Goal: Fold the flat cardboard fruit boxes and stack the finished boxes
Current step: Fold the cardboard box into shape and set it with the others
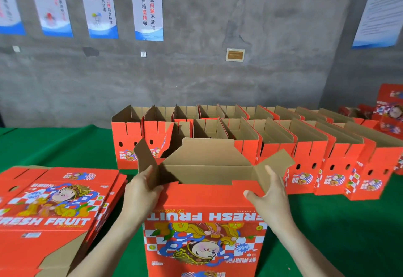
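At six o'clock a box (pixel 205 207) stood upside down, open end up. The left hand (pixel 139 189) pinched its nine o'clock flap (pixel 146 159), the right hand (pixel 270 191) its three o'clock flap (pixel 274 163), likely to fold both inward.

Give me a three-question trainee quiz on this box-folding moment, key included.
1. True or false: the top flaps of the fruit box held by the left hand and right hand are folded shut.
2. The pile of flat boxes lies: A) at the person's left; B) at the person's right; C) on the floor.
3. Fill in: the table cover is coloured ____.
Key: 1 false; 2 A; 3 green.
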Motion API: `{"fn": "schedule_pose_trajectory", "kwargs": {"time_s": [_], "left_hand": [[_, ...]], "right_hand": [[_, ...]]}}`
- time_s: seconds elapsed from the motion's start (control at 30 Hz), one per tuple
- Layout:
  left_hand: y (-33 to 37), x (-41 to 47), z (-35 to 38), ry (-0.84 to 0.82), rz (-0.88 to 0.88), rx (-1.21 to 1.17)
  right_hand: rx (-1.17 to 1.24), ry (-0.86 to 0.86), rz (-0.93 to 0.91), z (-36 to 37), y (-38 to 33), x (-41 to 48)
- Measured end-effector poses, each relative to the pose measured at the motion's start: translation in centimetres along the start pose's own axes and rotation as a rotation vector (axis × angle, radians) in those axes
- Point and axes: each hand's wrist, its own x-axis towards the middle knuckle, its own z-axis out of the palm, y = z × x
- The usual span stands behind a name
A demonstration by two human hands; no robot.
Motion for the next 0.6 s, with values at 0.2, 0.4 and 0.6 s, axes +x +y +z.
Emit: {"fn": "schedule_pose_trajectory", "kwargs": {"time_s": [0.2, 0.4, 0.6], "left_hand": [[0.6, 0.5, -0.6, -0.056, 0.055, 0.194], [0.7, 0.4, 0.1, -0.09, 0.103, 0.177], [0.6, 0.8, 0.1, -0.139, 0.177, 0.198]], "right_hand": [[-0.161, -0.056, -0.221, -0.5, -0.7, -0.7], [-0.302, -0.176, -0.602, -0.9, -0.6, -1.1], [-0.058, -0.239, -0.478, -2.1, -3.0, 2.7]]}}
